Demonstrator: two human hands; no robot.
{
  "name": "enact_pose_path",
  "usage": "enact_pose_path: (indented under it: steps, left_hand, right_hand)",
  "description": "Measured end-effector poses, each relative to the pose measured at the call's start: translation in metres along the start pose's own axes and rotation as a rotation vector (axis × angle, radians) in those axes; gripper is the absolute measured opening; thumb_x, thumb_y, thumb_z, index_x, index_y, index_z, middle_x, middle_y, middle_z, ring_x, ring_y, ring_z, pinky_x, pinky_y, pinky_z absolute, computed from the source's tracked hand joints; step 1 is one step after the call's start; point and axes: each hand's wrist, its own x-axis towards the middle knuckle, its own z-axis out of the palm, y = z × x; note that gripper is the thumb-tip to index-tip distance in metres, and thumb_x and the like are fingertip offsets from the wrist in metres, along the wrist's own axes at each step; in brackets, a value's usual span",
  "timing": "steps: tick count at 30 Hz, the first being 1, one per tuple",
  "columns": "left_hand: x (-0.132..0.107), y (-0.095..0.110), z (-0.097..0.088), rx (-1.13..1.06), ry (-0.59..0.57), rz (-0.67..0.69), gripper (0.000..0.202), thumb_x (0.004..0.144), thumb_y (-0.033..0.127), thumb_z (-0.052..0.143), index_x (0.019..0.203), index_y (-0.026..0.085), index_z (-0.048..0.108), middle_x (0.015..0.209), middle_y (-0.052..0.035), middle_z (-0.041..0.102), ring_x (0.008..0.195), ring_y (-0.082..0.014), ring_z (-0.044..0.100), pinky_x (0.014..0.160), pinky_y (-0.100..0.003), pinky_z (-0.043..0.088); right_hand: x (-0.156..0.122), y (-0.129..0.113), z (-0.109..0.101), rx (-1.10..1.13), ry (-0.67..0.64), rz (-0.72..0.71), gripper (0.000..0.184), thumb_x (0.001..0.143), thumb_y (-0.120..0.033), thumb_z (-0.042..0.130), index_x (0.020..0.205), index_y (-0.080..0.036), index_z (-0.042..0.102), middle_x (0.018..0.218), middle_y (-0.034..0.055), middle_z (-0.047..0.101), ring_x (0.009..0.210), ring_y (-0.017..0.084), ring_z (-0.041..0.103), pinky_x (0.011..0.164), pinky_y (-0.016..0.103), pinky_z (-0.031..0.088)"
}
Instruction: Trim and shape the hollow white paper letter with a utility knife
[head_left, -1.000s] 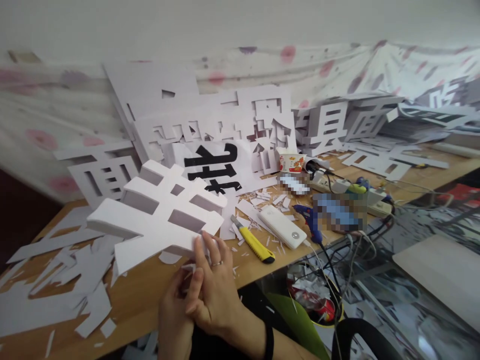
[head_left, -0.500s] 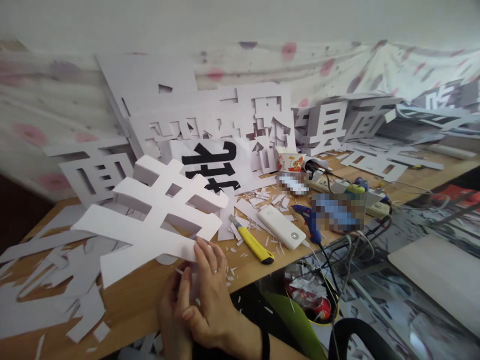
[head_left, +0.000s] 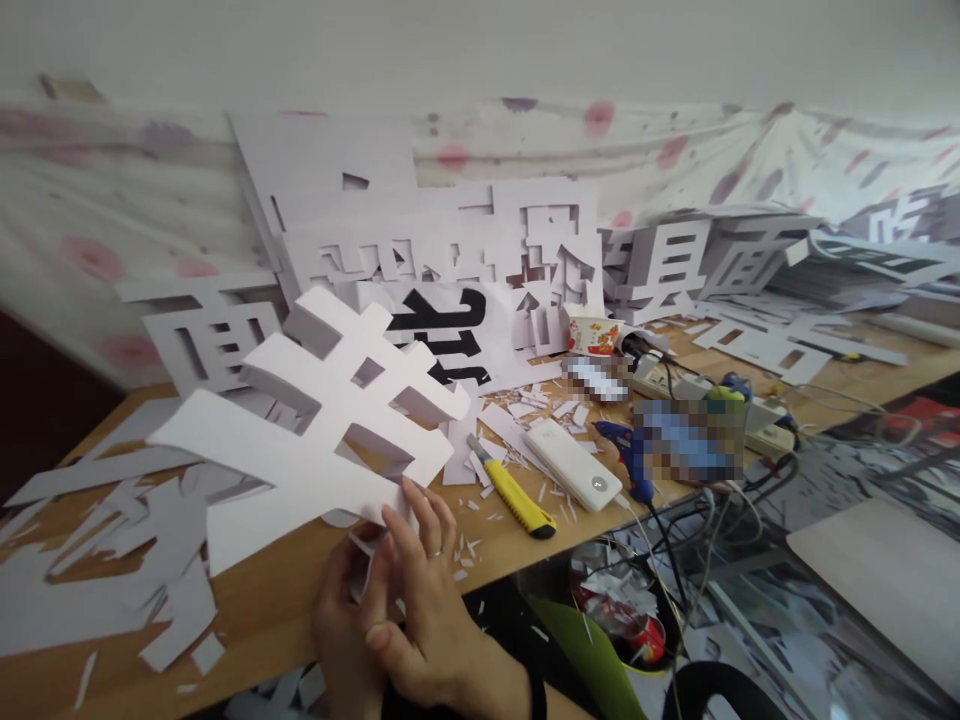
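A large white foam-board character [head_left: 330,410] with thick side walls is tilted up over the near left of the table. My right hand [head_left: 435,620] has its fingers bent over the lower right end of the character, the fingertips pressed on its wall, a ring on one finger. Just left of it, my left hand [head_left: 341,630] closes round the underside of that same end; its fingers are partly hidden by my right hand. A thin white strip [head_left: 361,543] shows by the left fingers. Right of the character, a yellow box cutter [head_left: 517,500] lies with its blade out.
Near the table's edge lie a white power bank [head_left: 574,465] and a blue glue gun [head_left: 630,460] with cables. White offcuts [head_left: 150,540] cover the left side. Cut boards [head_left: 315,210] lean at the back beside a paper bowl [head_left: 592,333]. Below stands a waste bin [head_left: 622,600].
The camera view has shifted slightly, so the table things sit farther right. The character has turned a little, and the fingers of my right hand have moved slightly along its end.
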Motion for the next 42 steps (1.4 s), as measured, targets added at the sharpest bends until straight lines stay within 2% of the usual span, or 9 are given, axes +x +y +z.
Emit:
enact_pose_path:
  steps: [3,6,11,18,26,28,32,34,42]
  left_hand:
    - [0.000,0.015,-0.005,-0.086,0.071,-0.201,0.046,0.078,0.064,0.065,0.097,0.022,0.069,0.097,-0.0067,0.078,0.096,-0.0305,0.074,0.081,-0.038,0.062]
    - [-0.001,0.029,-0.010,-0.062,0.178,-0.239,0.053,0.072,0.068,0.067,0.098,0.022,0.069,0.094,-0.0054,0.076,0.094,-0.0296,0.072,0.084,-0.040,0.058]
    - [0.001,0.027,-0.015,0.128,0.227,-0.073,0.054,0.068,0.068,0.070,0.095,0.021,0.069,0.097,-0.0085,0.073,0.096,-0.0302,0.069,0.090,-0.042,0.053]
    - [0.002,0.008,-0.012,0.302,0.221,0.218,0.046,0.078,0.062,0.066,0.099,0.021,0.066,0.099,-0.0110,0.073,0.091,-0.0277,0.070,0.084,-0.037,0.055]
    - [0.004,0.022,-0.017,0.445,0.261,0.418,0.042,0.086,0.054,0.064,0.101,0.015,0.064,0.099,-0.0146,0.070,0.091,-0.0275,0.069,0.079,-0.035,0.054]
    - [0.008,0.032,-0.018,0.463,0.262,0.515,0.038,0.087,0.049,0.065,0.103,0.015,0.063,0.098,-0.0129,0.069,0.090,-0.0256,0.069,0.078,-0.032,0.054]
    - [0.015,0.056,-0.019,0.497,0.227,0.704,0.038,0.085,0.042,0.066,0.111,0.015,0.060,0.105,-0.0132,0.068,0.097,-0.0254,0.069,0.080,-0.030,0.054]
    - [0.014,0.066,-0.019,0.511,0.183,0.771,0.041,0.085,0.039,0.066,0.117,0.014,0.057,0.109,-0.0140,0.067,0.101,-0.0255,0.068,0.084,-0.030,0.055]
    - [-0.004,0.080,-0.021,0.509,0.184,0.785,0.045,0.085,0.038,0.064,0.123,0.015,0.057,0.116,-0.0136,0.068,0.104,-0.0247,0.069,0.087,-0.031,0.058]
  right_hand:
    - [0.003,0.002,-0.013,0.044,-0.072,-0.044,0.070,0.099,-0.066,0.034,0.159,-0.033,0.020,0.168,0.0082,0.016,0.151,0.035,0.018,0.120,0.062,0.022]
    - [0.002,0.005,-0.026,0.063,-0.104,-0.066,0.060,0.100,-0.058,0.042,0.153,-0.033,0.035,0.161,0.0086,0.034,0.143,0.032,0.034,0.115,0.056,0.034]
    - [-0.010,0.010,-0.029,0.159,0.015,0.099,0.038,0.103,-0.033,0.041,0.139,-0.025,0.051,0.126,0.0104,0.061,0.115,0.023,0.059,0.101,0.042,0.051]
    - [-0.013,0.018,-0.015,0.141,0.062,0.136,0.030,0.097,-0.018,0.046,0.126,-0.021,0.055,0.110,0.0099,0.063,0.099,0.021,0.063,0.087,0.037,0.056]
    - [-0.007,0.019,-0.017,0.243,0.204,0.276,0.020,0.102,-0.030,0.048,0.117,-0.023,0.058,0.103,0.0069,0.064,0.090,0.018,0.062,0.080,0.033,0.054]
    - [-0.003,0.020,-0.018,0.375,0.236,0.420,0.029,0.098,-0.040,0.057,0.120,-0.023,0.055,0.107,0.0077,0.063,0.091,0.018,0.063,0.081,0.034,0.056]
    - [0.009,0.021,-0.019,0.779,0.207,0.688,0.086,0.074,-0.055,0.081,0.139,-0.025,0.033,0.127,0.0133,0.057,0.100,0.025,0.069,0.084,0.042,0.060]
    - [0.016,0.017,-0.022,0.948,0.188,0.743,0.102,0.069,-0.057,0.084,0.146,-0.028,0.023,0.134,0.0164,0.056,0.106,0.030,0.070,0.084,0.048,0.060]
    - [0.029,-0.019,-0.037,0.997,0.119,0.643,0.087,0.078,-0.058,0.077,0.148,-0.027,0.036,0.126,0.0151,0.069,0.115,0.036,0.067,0.085,0.052,0.060]
